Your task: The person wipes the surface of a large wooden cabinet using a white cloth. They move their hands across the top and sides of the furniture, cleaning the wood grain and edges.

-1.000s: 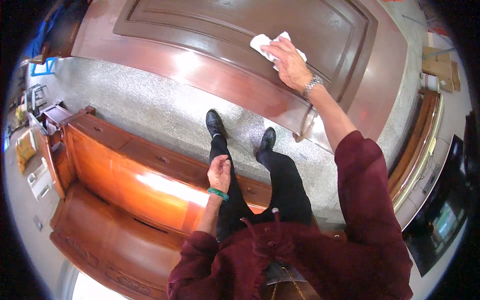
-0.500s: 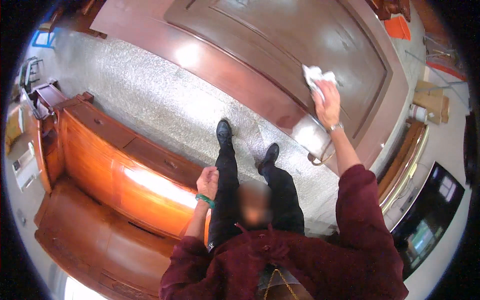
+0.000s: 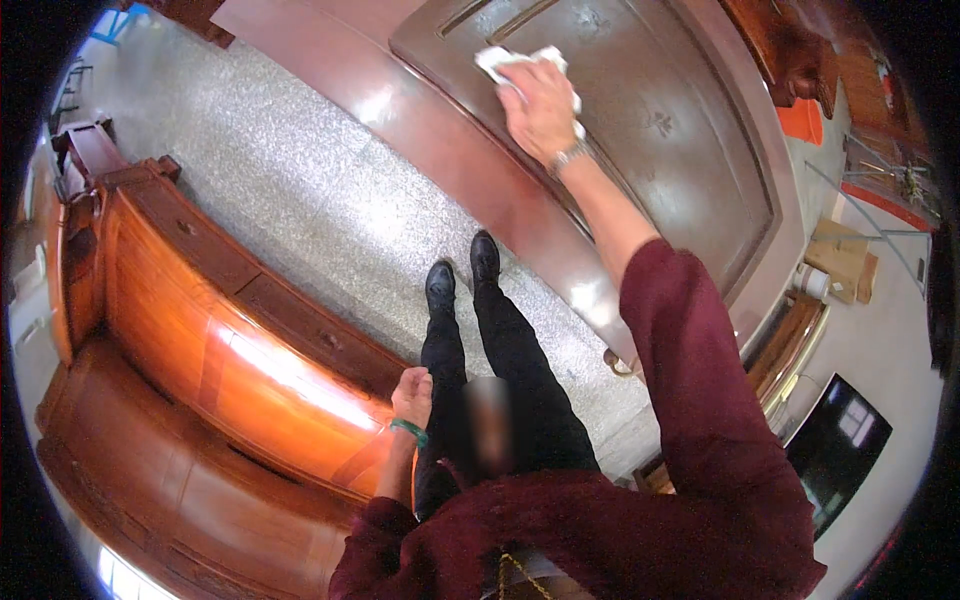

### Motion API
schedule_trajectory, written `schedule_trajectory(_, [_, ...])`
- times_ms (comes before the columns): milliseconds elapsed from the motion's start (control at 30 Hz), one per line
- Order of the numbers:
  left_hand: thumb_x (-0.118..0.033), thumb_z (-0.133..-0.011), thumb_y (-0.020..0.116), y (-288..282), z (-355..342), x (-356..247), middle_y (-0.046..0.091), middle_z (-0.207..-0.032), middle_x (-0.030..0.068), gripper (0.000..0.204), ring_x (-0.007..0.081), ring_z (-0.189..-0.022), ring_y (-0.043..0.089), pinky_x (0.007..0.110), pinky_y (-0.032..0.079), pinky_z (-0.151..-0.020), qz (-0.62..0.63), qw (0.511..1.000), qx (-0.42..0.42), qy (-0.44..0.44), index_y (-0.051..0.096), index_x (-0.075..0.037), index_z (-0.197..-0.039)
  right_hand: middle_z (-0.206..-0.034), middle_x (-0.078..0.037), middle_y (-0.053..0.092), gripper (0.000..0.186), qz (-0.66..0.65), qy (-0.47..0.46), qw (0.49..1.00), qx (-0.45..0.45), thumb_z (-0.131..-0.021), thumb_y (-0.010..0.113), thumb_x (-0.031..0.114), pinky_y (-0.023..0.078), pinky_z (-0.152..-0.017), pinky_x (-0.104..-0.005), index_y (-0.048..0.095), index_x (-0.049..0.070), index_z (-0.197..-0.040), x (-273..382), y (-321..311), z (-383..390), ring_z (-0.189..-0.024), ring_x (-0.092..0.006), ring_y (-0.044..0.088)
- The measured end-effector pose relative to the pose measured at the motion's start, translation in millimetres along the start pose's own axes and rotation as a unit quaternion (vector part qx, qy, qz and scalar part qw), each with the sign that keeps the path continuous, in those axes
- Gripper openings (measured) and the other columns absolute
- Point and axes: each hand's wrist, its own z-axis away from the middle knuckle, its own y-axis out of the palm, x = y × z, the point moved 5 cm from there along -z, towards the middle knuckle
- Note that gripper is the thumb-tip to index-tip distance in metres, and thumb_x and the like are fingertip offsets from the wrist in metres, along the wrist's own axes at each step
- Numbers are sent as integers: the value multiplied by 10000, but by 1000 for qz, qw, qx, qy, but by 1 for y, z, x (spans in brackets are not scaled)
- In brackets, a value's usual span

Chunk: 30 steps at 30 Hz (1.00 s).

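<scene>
My right hand (image 3: 535, 110) grips a crumpled white cloth (image 3: 492, 62) against a dark brown panel (image 3: 662, 145) with grooved borders, set within a paler reddish-brown wooden frame (image 3: 320, 65). A metal-banded watch is on that wrist. My left hand (image 3: 412, 395), a green bangle at its wrist, hangs beside my leg with its fingers curled and nothing visible in them, near a glossy orange-brown wooden bench (image 3: 250, 350). A curved handle or ring (image 3: 620, 362) shows at the frame's lower edge.
My shoes stand on the speckled floor (image 3: 260, 140) between bench and panel. At right are an orange bucket (image 3: 800, 120), cardboard (image 3: 840, 260), a white cylinder (image 3: 812, 280), metal rods and a black screen (image 3: 840, 450). Dark carved furniture (image 3: 770, 40) is at top right.
In the last half second my right hand has moved up and leftward across the panel with the cloth. My feet stand closer together, and the view has shifted, showing more carved furniture at top right.
</scene>
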Motion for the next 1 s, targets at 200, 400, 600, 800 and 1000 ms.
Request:
schedule_trajectory(200, [-85, -884, 617, 29, -4, -16, 587, -855, -20, 122, 46, -783, 528, 198, 447, -718, 26, 999, -14, -26, 600, -39, -996, -1204, -20, 573, 289, 95, -90, 990, 45, -859, 548, 315, 309, -985, -523, 606, 228, -1128, 2, 24, -60, -1171, -285, 471])
schedule_trajectory(400, [-69, -887, 600, 47, 0, -25, 602, -861, -7, 113, 74, -814, 548, 215, 450, -767, 77, 995, -60, -18, 595, -30, -993, -1160, -70, 587, 240, 53, 5, 998, 29, -848, 566, 237, 339, -969, -484, 623, 142, -1060, -53, -25, 3, -1151, -297, 481])
schedule_trajectory(600, [-109, -871, 622, 69, 14, -29, 599, -804, 3, 126, 84, -745, 541, 239, 465, -703, 21, 996, -80, -29, 599, -37, -972, -1054, -166, 602, 198, 9, 27, 999, 38, -844, 570, 125, 386, -937, -439, 615, 36, -1014, -30, -77, 93, -1053, -351, 531])
schedule_trajectory(800, [-116, -887, 599, 88, 11, -37, 592, -802, -3, 124, 71, -734, 529, 228, 454, -686, 66, 993, -86, -39, 594, -33, -980, -1043, -168, 601, 233, -125, -34, 991, 40, -828, 590, 135, 387, -945, -427, 635, 47, -1039, 22, -8, -14, -1034, -358, 525])
schedule_trajectory(1000, [-113, -884, 597, 104, 4, -37, 602, -798, 0, 118, 70, -728, 540, 235, 460, -670, 83, 991, -98, -31, 596, -47, -982, -1062, -146, 594, 209, -87, -190, 976, 66, -815, 602, 206, 402, -898, -435, 633, 66, -968, 65, 50, -76, -1001, -332, 520])
